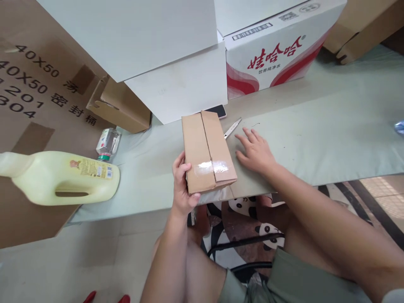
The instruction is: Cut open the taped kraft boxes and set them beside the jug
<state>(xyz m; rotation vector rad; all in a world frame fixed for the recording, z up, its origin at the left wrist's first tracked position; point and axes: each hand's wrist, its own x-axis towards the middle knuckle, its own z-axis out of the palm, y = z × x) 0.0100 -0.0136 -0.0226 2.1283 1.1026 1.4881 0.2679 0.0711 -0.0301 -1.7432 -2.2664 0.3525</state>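
My left hand [183,185] grips the near left edge of a small brown cardboard box [198,143]. Clear shiny tape crosses the lid seam at the box's near end, and the box tilts slightly toward me. To its right, my right hand [254,150] is held low over the table with fingers spread, holding nothing. A slim utility knife [232,128] lies just beyond those fingertips, partly behind the box. The dark corner of a phone-like object [221,111] shows behind the box; the rest is hidden.
A pale cloth covers the table [315,130]. White cartons [186,80] and a red-and-white water carton [268,59] stand along the back. On the left are a brown carton [123,103], a clear bottle [108,143] and a yellow jug [94,168]. Another brown carton [366,29] stands back right.
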